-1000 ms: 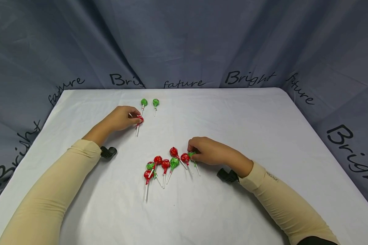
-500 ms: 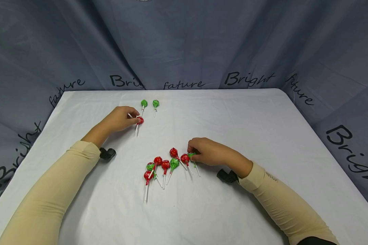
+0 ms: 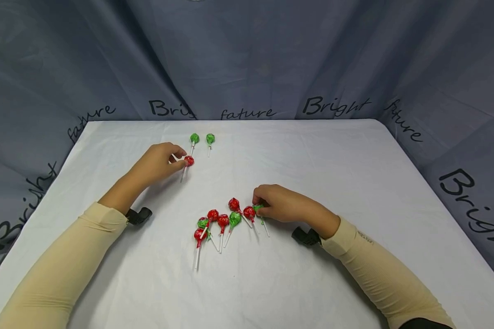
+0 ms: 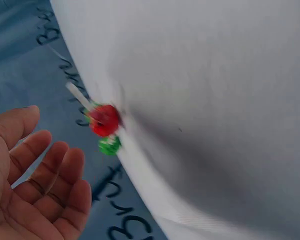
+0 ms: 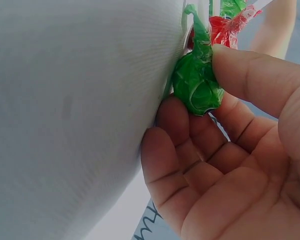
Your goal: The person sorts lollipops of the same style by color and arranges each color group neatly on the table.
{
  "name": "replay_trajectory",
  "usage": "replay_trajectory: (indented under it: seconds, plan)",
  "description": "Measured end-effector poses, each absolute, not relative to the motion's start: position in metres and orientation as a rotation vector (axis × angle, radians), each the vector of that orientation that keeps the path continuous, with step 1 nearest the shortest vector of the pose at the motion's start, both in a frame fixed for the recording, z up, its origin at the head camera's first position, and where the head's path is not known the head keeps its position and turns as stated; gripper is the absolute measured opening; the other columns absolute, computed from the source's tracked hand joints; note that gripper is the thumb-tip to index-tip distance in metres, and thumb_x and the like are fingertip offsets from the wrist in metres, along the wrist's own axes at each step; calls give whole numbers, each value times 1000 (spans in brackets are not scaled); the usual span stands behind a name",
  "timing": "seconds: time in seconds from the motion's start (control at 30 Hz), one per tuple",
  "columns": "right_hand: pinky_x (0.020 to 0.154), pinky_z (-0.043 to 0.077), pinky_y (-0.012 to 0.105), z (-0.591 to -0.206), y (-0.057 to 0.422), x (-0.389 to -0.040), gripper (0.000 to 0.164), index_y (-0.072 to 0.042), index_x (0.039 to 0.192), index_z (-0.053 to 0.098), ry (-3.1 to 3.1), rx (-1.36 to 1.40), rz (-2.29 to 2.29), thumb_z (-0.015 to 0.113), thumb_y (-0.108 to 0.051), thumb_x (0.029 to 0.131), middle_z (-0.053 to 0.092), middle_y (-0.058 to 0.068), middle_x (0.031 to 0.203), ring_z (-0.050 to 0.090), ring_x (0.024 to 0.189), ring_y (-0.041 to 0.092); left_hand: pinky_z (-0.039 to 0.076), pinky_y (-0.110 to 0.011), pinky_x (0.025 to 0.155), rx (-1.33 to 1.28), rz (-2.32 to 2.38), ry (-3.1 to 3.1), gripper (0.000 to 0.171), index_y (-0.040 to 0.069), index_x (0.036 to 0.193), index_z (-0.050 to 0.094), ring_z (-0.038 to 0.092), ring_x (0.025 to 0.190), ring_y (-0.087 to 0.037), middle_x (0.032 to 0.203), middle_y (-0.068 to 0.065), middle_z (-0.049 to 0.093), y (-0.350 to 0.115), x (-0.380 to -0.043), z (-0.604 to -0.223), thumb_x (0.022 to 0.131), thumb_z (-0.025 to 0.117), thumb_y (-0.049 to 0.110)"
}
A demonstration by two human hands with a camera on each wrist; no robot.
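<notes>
My left hand (image 3: 158, 161) hovers just left of a red lollipop (image 3: 189, 161) lying at the back left. In the left wrist view its fingers are spread and loosely bent, apart from the red lollipop (image 4: 104, 120). Two green lollipops, one at left (image 3: 195, 138) and one at right (image 3: 210, 138), lie behind it. My right hand (image 3: 284, 204) pinches a green lollipop (image 3: 258, 208) at the right end of the group. The right wrist view shows the thumb on the green wrapper (image 5: 197, 82) with curled fingers behind it.
Several red and green lollipops lie close together mid-table, among them a green one (image 3: 234, 218) and a red one (image 3: 200, 234), some overlapping. A white cloth (image 3: 313, 283) covers the table. A grey curtain (image 3: 247, 59) with lettering hangs behind it.
My left hand has let go of the red lollipop and drawn back slightly to the left. That lollipop's stick has swung a little to the left. My right hand has stayed in place.
</notes>
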State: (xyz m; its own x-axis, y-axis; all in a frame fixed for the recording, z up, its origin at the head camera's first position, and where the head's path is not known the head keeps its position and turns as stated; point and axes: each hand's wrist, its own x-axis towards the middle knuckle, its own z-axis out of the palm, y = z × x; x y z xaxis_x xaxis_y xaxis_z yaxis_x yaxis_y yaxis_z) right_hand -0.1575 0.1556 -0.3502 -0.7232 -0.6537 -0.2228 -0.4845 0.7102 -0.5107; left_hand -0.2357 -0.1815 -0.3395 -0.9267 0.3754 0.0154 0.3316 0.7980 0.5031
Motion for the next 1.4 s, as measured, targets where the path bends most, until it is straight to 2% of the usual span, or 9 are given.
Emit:
replay_trajectory:
  seconds: [0.47, 0.6, 0.7, 0.87, 1.2, 1.4]
  plan:
    - [74, 46, 31, -349, 156, -157, 10, -10, 98, 61, 2524, -905, -604, 69, -10, 93, 57, -2, 93, 52, 83, 16, 51, -40, 78, 894, 850, 2838, 24, 3, 111, 70, 63, 92, -20, 105, -9, 68, -173, -164, -332, 91, 73, 16]
    - [74, 46, 31, -349, 156, -157, 10, -10, 98, 61, 2522, -896, -603, 69, -9, 93, 57, -2, 93, 51, 83, 16, 51, -38, 76, 945, 878, 2769, 24, 5, 110, 71, 63, 89, -16, 103, -5, 68, -167, -146, -334, 89, 75, 16]
    - [75, 46, 31, -349, 156, -157, 10, -10, 99, 61, 2521, -901, -605, 69, -8, 92, 58, -2, 93, 51, 83, 16, 51, -36, 76, 985, 876, 2710, 16, 8, 103, 72, 61, 87, -14, 95, 2, 67, -161, -136, -336, 89, 75, 16]
    - [75, 45, 31, -346, 155, -157, 10, -9, 98, 61, 2523, -906, -597, 69, -8, 92, 57, -1, 93, 51, 84, 17, 51, -32, 76, 1031, 846, 2638, 8, 16, 90, 71, 59, 82, -12, 86, 12, 61, -154, -124, -341, 86, 78, 14]
    - [74, 45, 31, -347, 155, -158, 10, -10, 98, 61, 2525, -903, -600, 69, -8, 93, 57, -1, 92, 51, 83, 17, 51, -29, 73, 1071, 810, 2562, 15, 19, 85, 67, 59, 77, -10, 84, 12, 58, -153, -115, -341, 83, 80, 12]
    - [75, 45, 31, -348, 156, -158, 9, -10, 97, 61, 2520, -902, -606, 69, -8, 93, 57, -1, 92, 51, 84, 17, 47, -24, 67, 1076, 766, 2573, 16, 19, 84, 66, 53, 71, -7, 77, 15, 54, -152, -113, -345, 82, 79, 12]
